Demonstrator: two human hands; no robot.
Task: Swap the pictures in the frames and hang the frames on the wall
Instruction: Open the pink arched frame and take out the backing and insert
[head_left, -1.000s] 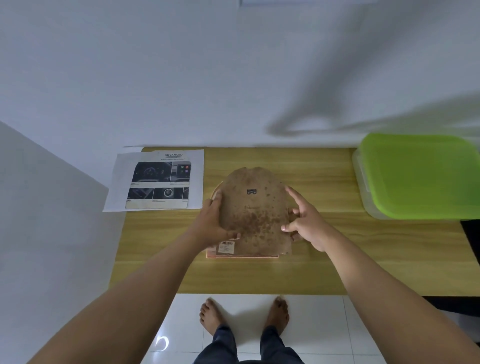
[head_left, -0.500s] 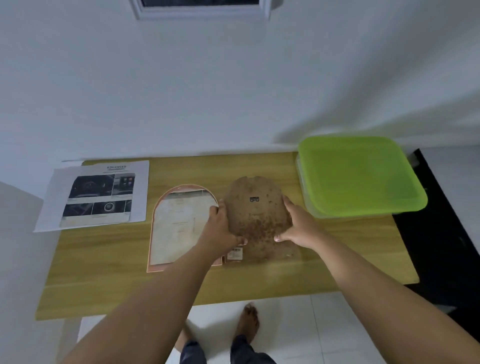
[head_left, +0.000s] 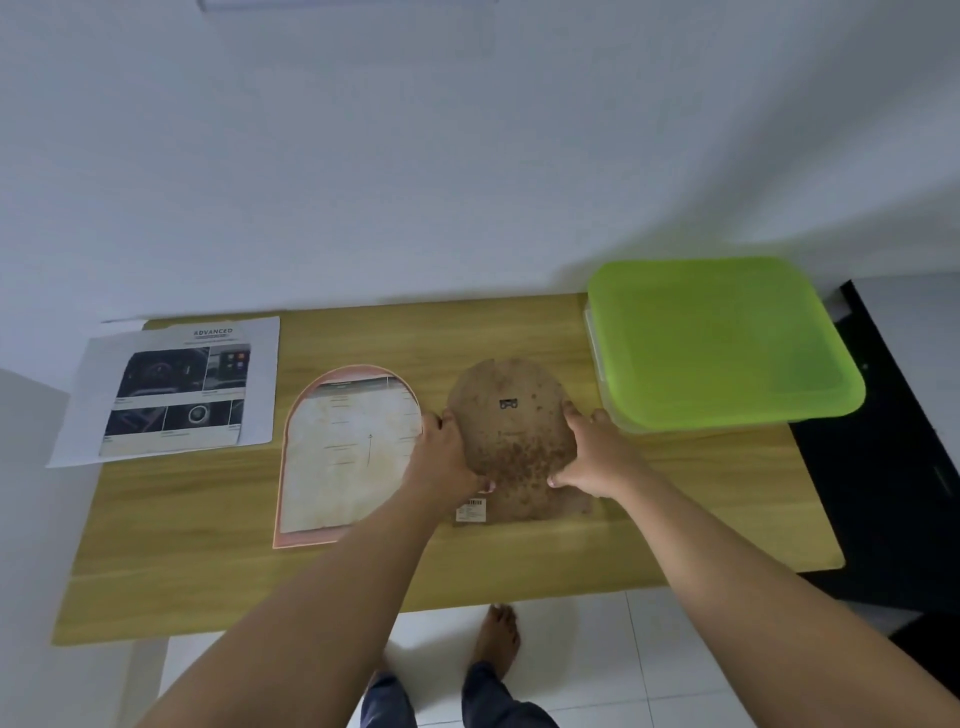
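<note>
- Plain white wall (head_left: 467, 156) behind, light wooden tabletop (head_left: 519, 566) pushed up against it.
- Both hands pinch the arch-shaped brown speckled backing board (head_left: 511, 441): left hand (head_left: 441, 462) on its left edge, right hand (head_left: 592, 457) on its right. Can't tell if it's fully down on the wood.
- Arch-shaped pink-rimmed frame (head_left: 345, 457) lies just left, pale picture still inside; the left knuckles could easily nudge it.
- Printed car-dashboard sheet (head_left: 176, 389) overhangs the far-left corner, so it might slide off.
- Green-lidded clear plastic box (head_left: 722, 343) crowds the right side.
</note>
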